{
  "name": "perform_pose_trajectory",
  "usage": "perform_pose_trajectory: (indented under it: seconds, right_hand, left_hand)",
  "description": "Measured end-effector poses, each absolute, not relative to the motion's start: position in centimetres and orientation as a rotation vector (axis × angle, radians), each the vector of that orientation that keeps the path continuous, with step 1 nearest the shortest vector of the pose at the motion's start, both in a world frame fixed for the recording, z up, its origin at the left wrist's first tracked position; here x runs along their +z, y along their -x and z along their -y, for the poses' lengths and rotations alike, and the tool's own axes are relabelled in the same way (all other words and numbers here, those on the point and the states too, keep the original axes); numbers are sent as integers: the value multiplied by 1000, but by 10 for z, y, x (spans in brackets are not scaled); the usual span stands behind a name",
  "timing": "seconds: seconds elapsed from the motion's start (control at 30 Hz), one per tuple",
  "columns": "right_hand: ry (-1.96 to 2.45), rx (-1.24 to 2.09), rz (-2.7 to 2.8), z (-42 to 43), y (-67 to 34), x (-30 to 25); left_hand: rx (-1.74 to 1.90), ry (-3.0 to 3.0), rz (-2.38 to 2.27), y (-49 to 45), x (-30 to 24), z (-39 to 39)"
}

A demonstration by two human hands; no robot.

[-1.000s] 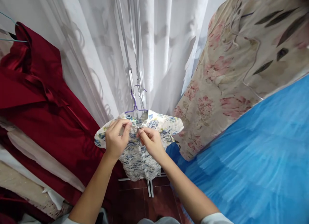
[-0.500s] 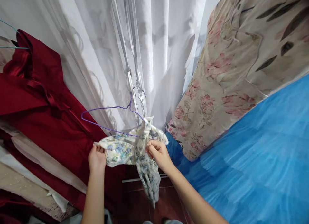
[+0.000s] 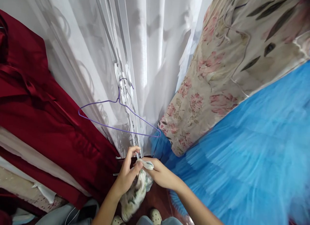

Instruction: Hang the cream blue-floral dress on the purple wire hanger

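A small white top with a blue flower print [image 3: 137, 192] hangs bunched between my two hands, low in the middle of the view. My left hand [image 3: 128, 171] pinches its upper edge with thumb and fingers. My right hand [image 3: 160, 175] is closed on the same upper edge from the right. Above them a bare purple wire hanger [image 3: 116, 117] hangs from a white rail in front of the sheer white curtain [image 3: 145, 57].
A dark red garment [image 3: 36, 105] hangs at the left over white and beige cloth. A beige flowered fabric [image 3: 218, 73] and a bright blue pleated fabric [image 3: 254, 154] fill the right. Below are red floor tiles and my pale shoes [image 3: 155, 215].
The flowered top has come off the purple hanger, which now hangs bare. Both hands have moved down and together, bunching the top between them.
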State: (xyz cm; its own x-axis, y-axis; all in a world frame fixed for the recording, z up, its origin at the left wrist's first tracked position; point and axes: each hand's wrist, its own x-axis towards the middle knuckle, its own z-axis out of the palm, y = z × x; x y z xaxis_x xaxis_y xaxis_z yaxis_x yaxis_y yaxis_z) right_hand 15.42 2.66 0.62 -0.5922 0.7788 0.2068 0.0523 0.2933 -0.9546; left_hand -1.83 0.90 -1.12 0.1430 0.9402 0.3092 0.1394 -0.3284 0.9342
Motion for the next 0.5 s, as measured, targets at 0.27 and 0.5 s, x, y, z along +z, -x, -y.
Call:
perform_pose_trajectory:
  seconds: [0.27,0.5]
  right_hand:
    - [698,921,2085,-57,-240,67]
    - [767,922,1704,-163,-256,102]
  left_hand:
    - [831,-1605,-1188,8,-49,21]
    - [1032,-1707,-1273,40,2,11]
